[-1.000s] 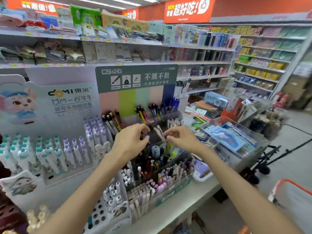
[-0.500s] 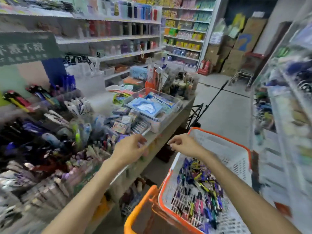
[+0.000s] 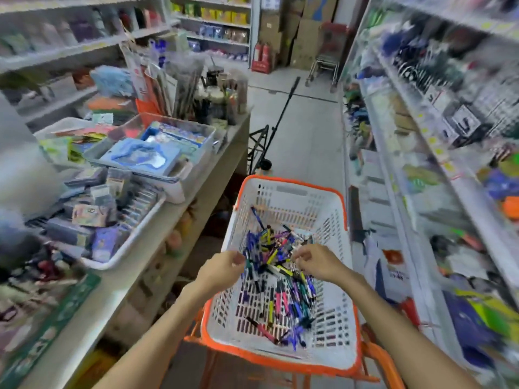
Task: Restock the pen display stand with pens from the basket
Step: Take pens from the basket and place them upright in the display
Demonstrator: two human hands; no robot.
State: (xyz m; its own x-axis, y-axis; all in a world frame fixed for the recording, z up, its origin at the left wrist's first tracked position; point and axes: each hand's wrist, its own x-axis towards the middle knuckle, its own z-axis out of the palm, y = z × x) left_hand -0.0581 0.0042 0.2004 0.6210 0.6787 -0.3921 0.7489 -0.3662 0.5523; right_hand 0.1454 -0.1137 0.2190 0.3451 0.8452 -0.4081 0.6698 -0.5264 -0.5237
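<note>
Both hands have come away from the pen display and the tabletop edge and now reach down into the basket (image 3: 283,357), which has come fully into sight below them. The left hand (image 3: 222,269) hangs over the basket's left wall, fingers curled inward toward the pile of pens (image 3: 280,276); its fingertips are at the pile's left edge, but motion blur hides whether the grip has closed on any pen, so I cannot tell. The right hand (image 3: 318,262) sits just right of the pile's upper part, fingers bent and pinched toward the pens; whether that grip has caught one cannot be made out either. Between the two hands lie blue, yellow, purple and black pens, and below the hands the heap runs on with pink and green ones toward the basket's near rim. The basket is white with an orange rim and rests on an orange frame. To the left of the left hand stands the tabletop (image 3: 146,276) with a white tray (image 3: 123,248) of small stationery packs.
</note>
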